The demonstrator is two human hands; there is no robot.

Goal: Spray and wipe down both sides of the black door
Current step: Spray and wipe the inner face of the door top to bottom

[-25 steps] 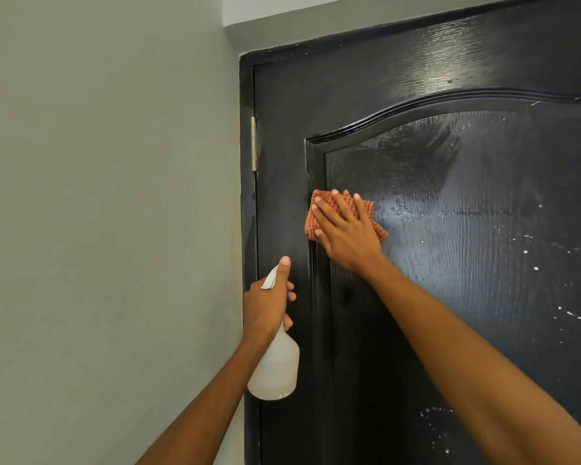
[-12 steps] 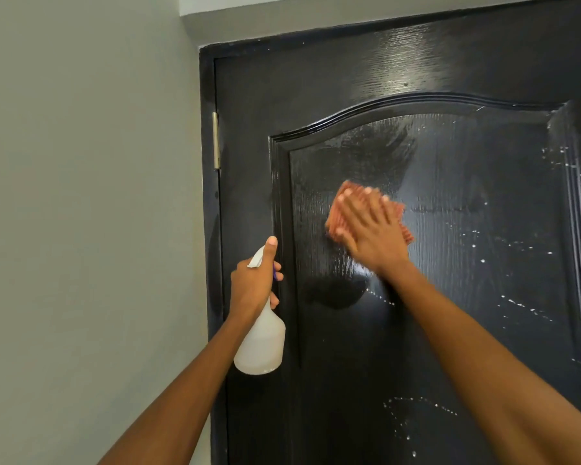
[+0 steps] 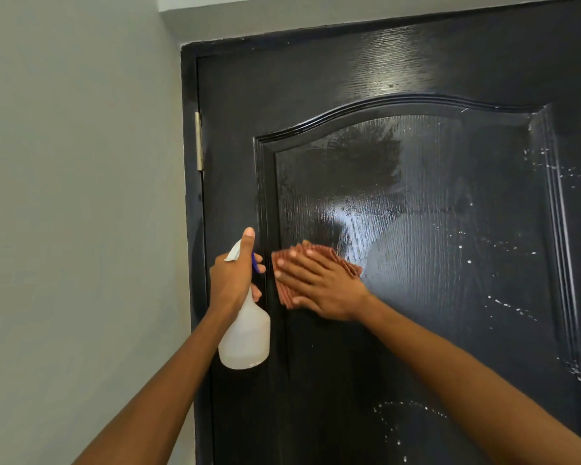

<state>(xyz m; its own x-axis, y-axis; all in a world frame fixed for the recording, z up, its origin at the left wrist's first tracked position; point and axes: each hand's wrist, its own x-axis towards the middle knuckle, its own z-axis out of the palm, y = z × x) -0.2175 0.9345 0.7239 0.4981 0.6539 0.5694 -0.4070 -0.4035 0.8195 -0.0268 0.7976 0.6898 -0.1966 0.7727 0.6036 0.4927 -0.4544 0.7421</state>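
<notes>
The black door (image 3: 433, 297) fills the right of the view, glossy, with an arched raised panel and white spray droplets on its right side. My right hand (image 3: 319, 283) presses a folded orange-red cloth (image 3: 344, 261) flat against the panel's left edge, fingers straight and spread. My left hand (image 3: 233, 276) grips the neck of a white spray bottle (image 3: 247, 337) just left of the cloth, thumb up along the nozzle. The bottle hangs in front of the door's left stile.
A grey wall (image 3: 81, 213) runs along the left, meeting the black door frame (image 3: 190, 213). A brass hinge (image 3: 199, 140) sits on the frame above my left hand. The wall strip above the door is grey too.
My right hand slid the cloth right across the panel, then back down and left to the panel's edge. The left hand kept holding the bottle. The view shifted.
</notes>
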